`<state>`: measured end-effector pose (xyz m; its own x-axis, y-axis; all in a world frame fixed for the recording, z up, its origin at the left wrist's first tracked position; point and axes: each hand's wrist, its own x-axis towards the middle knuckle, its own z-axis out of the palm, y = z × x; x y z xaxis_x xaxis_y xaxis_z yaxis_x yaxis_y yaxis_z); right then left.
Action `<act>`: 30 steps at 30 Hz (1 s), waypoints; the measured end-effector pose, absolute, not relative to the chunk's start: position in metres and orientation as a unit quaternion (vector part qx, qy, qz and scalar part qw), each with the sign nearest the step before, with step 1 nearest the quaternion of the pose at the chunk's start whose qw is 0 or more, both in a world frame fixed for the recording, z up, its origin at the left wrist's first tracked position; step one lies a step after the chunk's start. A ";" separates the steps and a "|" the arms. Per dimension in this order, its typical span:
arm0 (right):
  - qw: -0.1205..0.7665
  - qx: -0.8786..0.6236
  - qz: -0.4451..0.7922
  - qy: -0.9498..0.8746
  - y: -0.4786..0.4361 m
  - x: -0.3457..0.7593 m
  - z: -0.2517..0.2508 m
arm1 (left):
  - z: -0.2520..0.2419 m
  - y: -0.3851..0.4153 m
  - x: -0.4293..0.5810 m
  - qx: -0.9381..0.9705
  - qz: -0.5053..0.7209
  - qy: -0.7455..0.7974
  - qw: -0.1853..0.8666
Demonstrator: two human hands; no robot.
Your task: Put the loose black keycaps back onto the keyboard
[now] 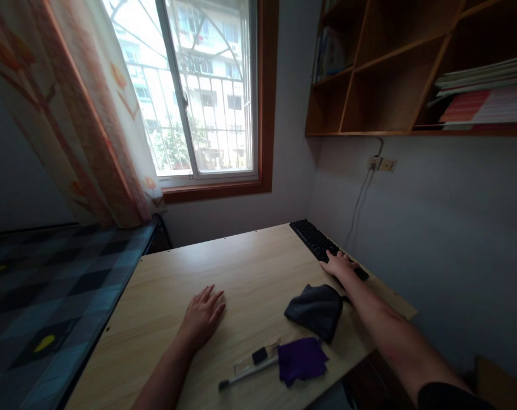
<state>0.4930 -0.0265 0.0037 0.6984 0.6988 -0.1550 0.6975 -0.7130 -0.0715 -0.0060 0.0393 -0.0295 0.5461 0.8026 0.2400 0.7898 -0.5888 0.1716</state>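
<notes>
My left hand point(204, 314) lies on the light wooden table point(207, 267) with its fingers spread and nothing in it. At the table's far right edge, my right hand point(339, 263) rests on the black keyboard point(312, 236), fingers apart, covering part of its keys. A dark grey cloth point(316, 310) lies crumpled beside my right forearm. Nearer the front is a purple cloth point(302, 360), touching a thin stick-like tool point(250, 372) with a dark tip. A small black block point(259, 356) sits just above that tool.
A bed with a checkered cover point(87, 279) stands left of the table. Behind are a curtain point(91, 125) and a barred window point(216, 114). Wooden shelves point(395, 62) holding books hang at the upper right, above a wall socket point(386, 164) with a cord.
</notes>
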 end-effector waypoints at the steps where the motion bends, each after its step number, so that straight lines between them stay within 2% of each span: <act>1: 0.012 -0.918 0.082 -0.387 -0.032 0.493 0.007 | -0.029 0.040 -0.006 0.879 0.148 0.453 0.024; 6: 0.149 -0.834 0.017 -0.532 -0.077 0.486 0.020 | -0.025 0.038 -0.005 0.880 0.168 0.443 0.033; 10: 0.218 -0.704 0.191 -0.649 -0.106 0.471 0.014 | -0.004 0.019 0.024 0.885 0.191 0.419 0.066; 15: 0.236 -0.688 0.269 -0.632 -0.109 0.450 -0.013 | 0.026 -0.021 0.114 0.904 0.103 0.377 0.174; 20: 0.317 -0.660 0.345 -0.588 -0.101 0.439 -0.029 | 0.022 -0.039 0.193 0.895 0.078 0.376 0.226; 26: 0.452 -0.609 0.366 -0.540 -0.114 0.436 -0.011 | 0.014 -0.035 0.220 0.837 0.116 0.372 0.384; 30: 0.523 -0.514 0.454 -0.507 -0.128 0.440 0.016 | 0.029 -0.032 0.217 0.770 0.207 0.320 0.511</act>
<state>0.4403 -0.1280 0.0165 0.0747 0.9951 0.0642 0.0459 0.0608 -0.9971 0.2167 -0.0319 0.0291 0.7088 0.7054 -0.0079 0.2812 -0.2722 0.9203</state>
